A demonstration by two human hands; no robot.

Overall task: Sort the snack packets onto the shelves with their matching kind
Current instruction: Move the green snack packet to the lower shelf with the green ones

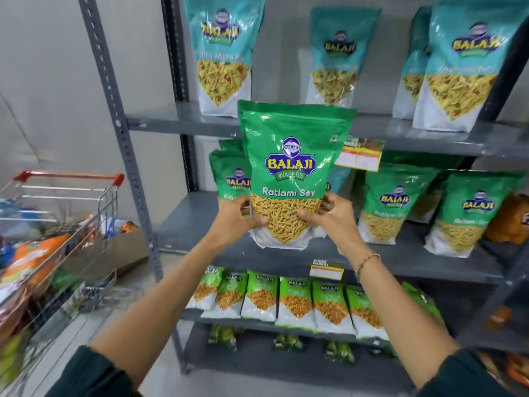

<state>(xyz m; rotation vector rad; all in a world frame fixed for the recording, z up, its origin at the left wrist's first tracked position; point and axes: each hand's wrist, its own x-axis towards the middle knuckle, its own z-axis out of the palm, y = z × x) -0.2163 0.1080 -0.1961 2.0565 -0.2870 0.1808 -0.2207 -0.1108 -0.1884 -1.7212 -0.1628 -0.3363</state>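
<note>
A large green Ratlami Sev packet [289,167] stands upright in front of the middle shelf [200,219], held by both hands at its lower part. My left hand [237,219] grips its left edge and my right hand [332,219] grips its right edge. Behind it on the same shelf stand matching green Ratlami Sev packets [396,202], one at the left and others to the right. Teal packets [223,53] stand on the shelf above. Small green packets [294,302] line the shelf below.
A shopping trolley [65,213] with a red handle, full of mixed snack packets, stands at the left. A cardboard box [126,247] sits on the floor behind it. Grey shelf uprights [114,110] frame the rack. Price tags [359,156] hang from shelf edges.
</note>
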